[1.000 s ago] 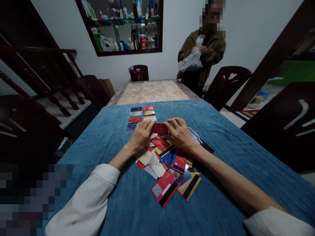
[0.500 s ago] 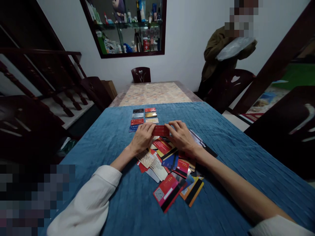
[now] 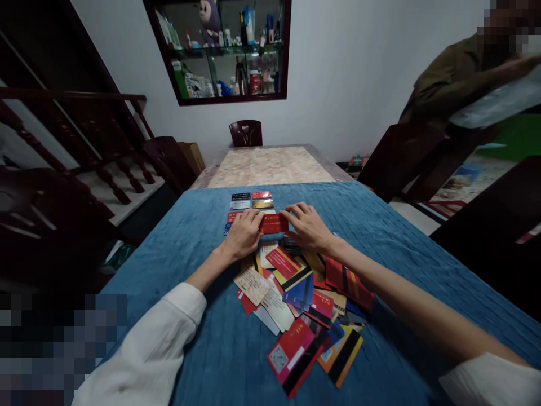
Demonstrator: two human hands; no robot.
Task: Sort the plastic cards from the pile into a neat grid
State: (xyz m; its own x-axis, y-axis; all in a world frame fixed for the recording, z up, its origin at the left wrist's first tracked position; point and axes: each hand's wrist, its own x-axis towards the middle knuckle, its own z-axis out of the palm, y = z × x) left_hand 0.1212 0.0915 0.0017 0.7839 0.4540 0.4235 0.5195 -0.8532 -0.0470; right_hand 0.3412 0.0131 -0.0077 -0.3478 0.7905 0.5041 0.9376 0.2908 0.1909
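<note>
A red card [image 3: 274,223] is gripped at its two ends, my left hand [image 3: 244,235] on the left end and my right hand [image 3: 307,226] on the right end. It lies low over the blue cloth [image 3: 190,242], just in front of a neat grid of cards [image 3: 250,203] laid in two columns. Below my hands spreads a loose pile of several cards [image 3: 302,304], red, blue, yellow and white, some showing black stripes.
The cloth covers the near end of a long patterned table [image 3: 270,165]. Dark chairs [image 3: 246,132] stand around it and a stair rail [image 3: 84,141] is at left. Another person [image 3: 460,90] in a brown jacket carries a plastic bag at the far right.
Both hands have carried the red card a little farther from me toward the card grid. The other person has walked from behind the table to the right edge of view.
</note>
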